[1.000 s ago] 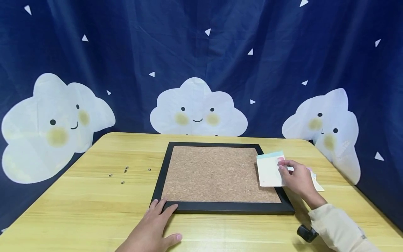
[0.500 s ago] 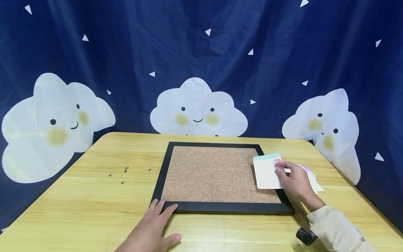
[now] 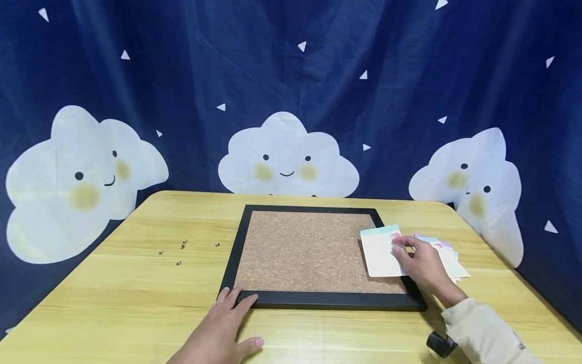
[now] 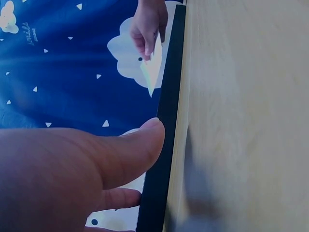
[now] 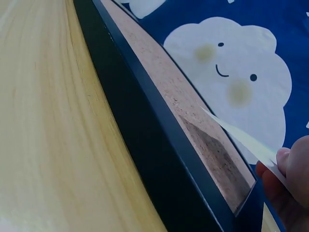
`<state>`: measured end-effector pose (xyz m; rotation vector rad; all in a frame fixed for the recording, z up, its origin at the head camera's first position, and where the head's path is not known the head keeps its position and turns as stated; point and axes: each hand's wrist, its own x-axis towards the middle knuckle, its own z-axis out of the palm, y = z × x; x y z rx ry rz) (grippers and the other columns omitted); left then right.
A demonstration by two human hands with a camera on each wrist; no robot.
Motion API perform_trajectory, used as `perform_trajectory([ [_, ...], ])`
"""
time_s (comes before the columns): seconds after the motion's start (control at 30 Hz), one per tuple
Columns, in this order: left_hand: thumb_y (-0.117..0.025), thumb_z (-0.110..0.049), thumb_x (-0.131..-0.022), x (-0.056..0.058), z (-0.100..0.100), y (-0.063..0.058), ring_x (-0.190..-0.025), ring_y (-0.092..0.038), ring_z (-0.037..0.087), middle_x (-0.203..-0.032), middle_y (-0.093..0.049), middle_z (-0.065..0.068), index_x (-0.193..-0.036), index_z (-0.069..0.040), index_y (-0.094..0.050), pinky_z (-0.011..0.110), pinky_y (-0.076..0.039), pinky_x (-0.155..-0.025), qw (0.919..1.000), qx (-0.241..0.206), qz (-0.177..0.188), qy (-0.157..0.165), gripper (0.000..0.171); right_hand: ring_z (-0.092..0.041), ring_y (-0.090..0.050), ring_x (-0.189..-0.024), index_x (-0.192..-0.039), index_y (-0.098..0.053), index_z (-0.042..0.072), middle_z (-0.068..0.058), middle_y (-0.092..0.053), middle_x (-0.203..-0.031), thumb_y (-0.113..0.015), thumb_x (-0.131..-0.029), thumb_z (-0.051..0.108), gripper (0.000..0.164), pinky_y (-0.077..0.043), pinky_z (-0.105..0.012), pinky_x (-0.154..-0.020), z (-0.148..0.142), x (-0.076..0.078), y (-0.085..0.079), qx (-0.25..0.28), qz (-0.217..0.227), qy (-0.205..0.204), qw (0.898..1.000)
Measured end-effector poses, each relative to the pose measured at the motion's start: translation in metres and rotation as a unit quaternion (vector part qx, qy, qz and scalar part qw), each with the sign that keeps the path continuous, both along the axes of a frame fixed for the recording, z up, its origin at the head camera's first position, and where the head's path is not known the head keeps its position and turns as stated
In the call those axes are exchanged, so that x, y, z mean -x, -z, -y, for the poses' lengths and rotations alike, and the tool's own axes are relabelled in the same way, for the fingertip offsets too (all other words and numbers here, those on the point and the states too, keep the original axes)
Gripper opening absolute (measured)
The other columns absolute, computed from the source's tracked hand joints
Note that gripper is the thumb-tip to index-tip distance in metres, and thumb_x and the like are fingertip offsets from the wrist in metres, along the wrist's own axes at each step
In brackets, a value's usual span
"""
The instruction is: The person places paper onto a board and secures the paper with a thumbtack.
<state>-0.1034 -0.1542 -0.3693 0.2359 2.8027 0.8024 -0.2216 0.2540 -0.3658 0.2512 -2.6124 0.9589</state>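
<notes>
A cork board [image 3: 304, 253] in a black frame [image 3: 327, 300] lies flat on the table. My left hand [image 3: 220, 326] rests at its near left corner, fingertips on the frame and thumb spread to the right. My right hand [image 3: 423, 263] pinches a pale note card [image 3: 379, 255] with a mint top strip and a pink mark between thumb and fingers. The card overlaps the right part of the board; in the right wrist view the card [image 5: 251, 143] is tilted above the cork and casts a shadow on it.
Several small metallic pieces [image 3: 183, 246] lie on the table left of the board. More paper cards [image 3: 452, 260] are fanned out beyond the right hand. A black cylindrical object [image 3: 440, 345] is by the right sleeve. A blue cloud-print curtain [image 3: 291, 76] hangs behind the table.
My right hand has shifted left and slightly nearer, carrying the card further over the board. More of the fanned cards shows behind it. The left hand stays in place.
</notes>
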Motion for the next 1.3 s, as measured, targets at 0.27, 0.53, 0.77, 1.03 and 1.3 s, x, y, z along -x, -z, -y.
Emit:
perform_trajectory([
  [0.27,-0.079,-0.048,-0.075,0.001,0.0,0.0,-0.138,-0.019,0.052,-0.15,-0.033,0.025,-0.138,-0.013,-0.053,0.07,-0.025,-0.102,1.0,-0.006,-0.003,0.006,0.076,-0.032,-0.06,-0.102,-0.114,-0.064,-0.008,-0.023,-0.065,-0.111,-0.059,-0.097,0.008,0.024,-0.055,-0.045,-0.082,0.0,-0.001,0.001,0.0,0.021,-0.01,1.0],
  [0.53,-0.079,-0.048,-0.075,0.0,0.001,0.001,-0.138,-0.02,0.052,-0.15,-0.033,0.025,-0.138,-0.013,-0.053,0.07,-0.026,-0.102,1.0,-0.002,-0.008,0.003,0.076,-0.035,-0.06,-0.105,-0.116,-0.062,-0.007,-0.025,-0.06,-0.116,-0.057,-0.097,0.008,0.025,-0.053,-0.049,-0.086,0.004,-0.002,0.001,0.012,0.072,-0.011,0.997],
  [0.77,-0.079,-0.048,-0.076,0.0,0.002,0.001,-0.138,-0.019,0.053,-0.15,-0.032,0.025,-0.138,-0.012,-0.053,0.07,-0.026,-0.102,0.9999,-0.002,-0.008,0.005,0.077,-0.027,-0.059,-0.089,-0.103,-0.063,-0.001,-0.014,-0.062,-0.097,-0.062,-0.094,0.01,0.015,-0.052,-0.04,-0.077,0.006,-0.002,0.001,-0.001,0.081,-0.004,0.997],
  [1.03,-0.079,-0.048,-0.076,0.0,0.001,0.0,-0.138,-0.019,0.052,-0.15,-0.033,0.024,-0.138,-0.013,-0.053,0.07,-0.025,-0.103,1.0,-0.002,-0.003,0.004,0.076,-0.024,-0.054,-0.086,-0.101,-0.064,-0.001,-0.012,-0.063,-0.096,-0.067,-0.091,0.01,0.015,-0.047,-0.034,-0.072,0.009,-0.005,0.001,-0.017,0.067,-0.004,0.998],
  [1.3,-0.08,-0.047,-0.076,0.0,0.0,-0.001,-0.139,-0.019,0.051,-0.15,-0.033,0.025,-0.138,-0.014,-0.053,0.07,-0.026,-0.102,1.0,-0.003,-0.006,0.004,0.075,-0.02,-0.049,-0.078,-0.099,-0.065,0.001,-0.006,-0.061,-0.088,-0.07,-0.089,0.011,0.015,-0.039,-0.028,-0.065,0.01,-0.007,0.003,-0.022,0.066,-0.009,0.998],
])
